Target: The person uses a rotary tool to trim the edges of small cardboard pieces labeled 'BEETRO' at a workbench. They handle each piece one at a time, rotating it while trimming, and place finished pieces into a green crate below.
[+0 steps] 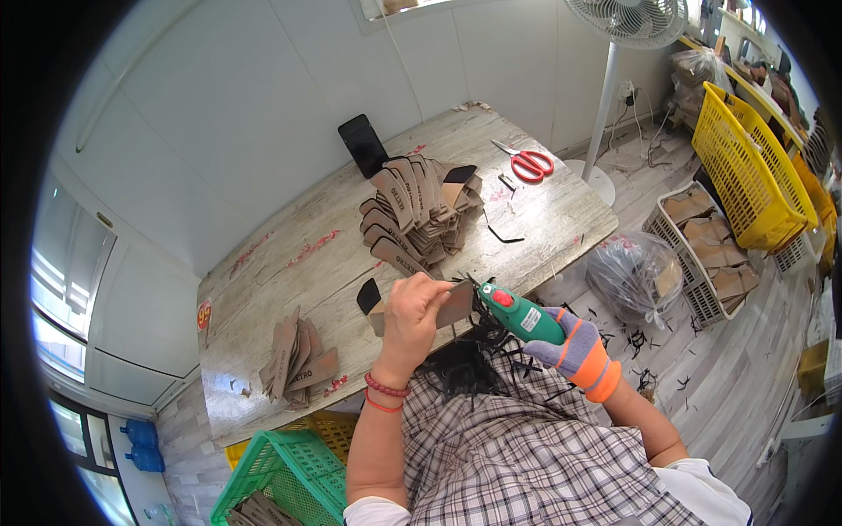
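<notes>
My left hand (pixel 410 311), bare with red bracelets at the wrist, pinches a flat brown leather-like piece (pixel 456 305) with a black end, above the table's near edge. My right hand (pixel 579 352), in a grey and orange glove, is wrapped round a green handheld electric cutter (pixel 531 319) with a red button. The cutter's head is close to the piece's right end; black strips around it hide whether they touch. A heap of similar brown pieces (pixel 412 206) lies beyond my hands, and a smaller stack (pixel 298 358) lies to the left.
On the worn table (pixel 289 276) are red-handled scissors (pixel 531 165) and a black phone-like slab (pixel 362 145). A green crate (pixel 294 473) stands lower left. To the right are a standing fan (pixel 605 114), a yellow crate (pixel 745 167), a plastic bag (pixel 636 276) and scattered black scraps.
</notes>
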`<state>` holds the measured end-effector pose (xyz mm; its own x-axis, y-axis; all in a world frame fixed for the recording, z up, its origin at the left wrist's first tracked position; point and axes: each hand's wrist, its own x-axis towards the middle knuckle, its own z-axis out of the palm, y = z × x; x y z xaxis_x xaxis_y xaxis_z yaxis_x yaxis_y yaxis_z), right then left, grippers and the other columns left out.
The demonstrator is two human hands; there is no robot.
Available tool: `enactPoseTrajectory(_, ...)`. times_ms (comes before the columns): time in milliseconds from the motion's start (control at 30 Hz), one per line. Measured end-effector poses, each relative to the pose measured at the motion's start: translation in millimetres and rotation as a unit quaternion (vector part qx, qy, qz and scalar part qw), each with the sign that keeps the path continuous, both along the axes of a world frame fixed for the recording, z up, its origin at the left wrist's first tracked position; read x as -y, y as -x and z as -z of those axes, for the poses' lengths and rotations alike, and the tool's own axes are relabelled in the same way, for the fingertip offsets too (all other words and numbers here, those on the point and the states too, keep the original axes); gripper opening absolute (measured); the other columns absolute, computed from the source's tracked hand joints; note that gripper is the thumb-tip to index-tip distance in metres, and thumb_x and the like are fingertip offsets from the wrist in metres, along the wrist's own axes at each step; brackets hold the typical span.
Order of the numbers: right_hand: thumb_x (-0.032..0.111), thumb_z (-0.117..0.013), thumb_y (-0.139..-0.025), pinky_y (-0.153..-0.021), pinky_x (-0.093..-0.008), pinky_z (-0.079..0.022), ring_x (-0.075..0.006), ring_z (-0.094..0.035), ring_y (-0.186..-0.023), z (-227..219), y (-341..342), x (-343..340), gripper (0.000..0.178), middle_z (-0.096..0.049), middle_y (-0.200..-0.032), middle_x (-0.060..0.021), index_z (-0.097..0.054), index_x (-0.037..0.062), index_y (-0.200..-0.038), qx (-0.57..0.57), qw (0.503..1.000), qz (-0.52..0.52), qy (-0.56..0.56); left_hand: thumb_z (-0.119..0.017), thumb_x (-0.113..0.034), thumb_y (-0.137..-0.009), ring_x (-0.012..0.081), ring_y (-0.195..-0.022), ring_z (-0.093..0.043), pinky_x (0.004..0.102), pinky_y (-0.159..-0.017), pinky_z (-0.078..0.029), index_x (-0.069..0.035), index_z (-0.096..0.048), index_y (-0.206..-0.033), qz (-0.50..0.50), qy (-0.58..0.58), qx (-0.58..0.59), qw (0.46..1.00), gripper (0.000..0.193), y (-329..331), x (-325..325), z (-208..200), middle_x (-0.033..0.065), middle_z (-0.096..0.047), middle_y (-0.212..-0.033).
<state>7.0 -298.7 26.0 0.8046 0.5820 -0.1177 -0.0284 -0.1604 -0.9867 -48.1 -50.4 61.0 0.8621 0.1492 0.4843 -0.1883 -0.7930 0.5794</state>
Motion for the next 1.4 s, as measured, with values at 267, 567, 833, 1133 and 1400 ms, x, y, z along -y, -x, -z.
enactPoseTrajectory(267,0.031,-0.081,-0.074,-0.072,-0.0245,-0.051,-0.0087,-0.060,-0.079,-8,1,2,0.061,-0.067,-0.092,-0.0051,-0.055,-0.0011,-0.119,-0.012,1.000,-0.010,0.014,-0.062,-0.007,-0.082,0.0254,-0.072,-0.049,0.0334,-0.068,-0.039,-0.003,-0.065,-0.084,0.061,-0.078,-0.013,0.995,0.006,-4,-16,-20,0.0066,-0.054,-0.071)
enactPoseTrajectory(567,0.032,-0.081,-0.074,-0.071,-0.0254,-0.051,-0.0091,-0.061,-0.079,7,5,-9,0.061,-0.067,-0.091,-0.0064,-0.056,-0.0007,-0.119,0.036,0.999,-0.022,0.014,-0.059,-0.005,-0.083,0.0242,-0.070,-0.053,0.0325,-0.067,-0.041,0.000,-0.063,-0.086,-0.018,-0.067,-0.099,0.993,0.007,37,-63,-39,0.0088,-0.056,-0.073)
enactPoseTrajectory(833,0.027,-0.079,-0.076,-0.066,-0.0230,-0.050,-0.0071,-0.059,-0.074,8,7,-2,0.057,-0.065,-0.091,-0.0043,-0.054,-0.0017,-0.119,-0.023,1.000,-0.018,0.011,-0.062,-0.011,-0.080,0.0313,-0.087,-0.057,0.0385,-0.075,-0.044,-0.002,-0.063,-0.082,-0.403,-0.131,-0.210,0.881,0.009,158,-260,44,0.0144,-0.058,-0.087)
enactPoseTrajectory(1133,0.028,-0.079,-0.077,-0.067,-0.0236,-0.049,-0.0065,-0.058,-0.075,5,12,-5,0.056,-0.065,-0.090,-0.0030,-0.055,-0.0008,-0.118,0.007,0.999,-0.025,0.045,-0.068,-0.022,-0.075,0.0353,-0.092,-0.055,0.0447,-0.081,-0.048,0.000,-0.053,-0.094,-0.405,-0.153,-0.107,0.895,0.033,6,-100,117,0.0183,-0.055,-0.096)
enactPoseTrajectory(1400,0.037,-0.081,-0.072,-0.071,-0.0277,-0.052,-0.0141,-0.065,-0.079,21,16,-15,0.063,-0.068,-0.090,-0.0097,-0.057,-0.0005,-0.117,0.049,0.996,-0.003,0.079,-0.060,-0.011,-0.082,0.0257,-0.081,-0.062,0.0379,-0.074,-0.052,0.002,-0.057,-0.091,-0.342,0.015,-0.150,0.928,0.017,7,-97,114,0.0136,-0.063,-0.091)
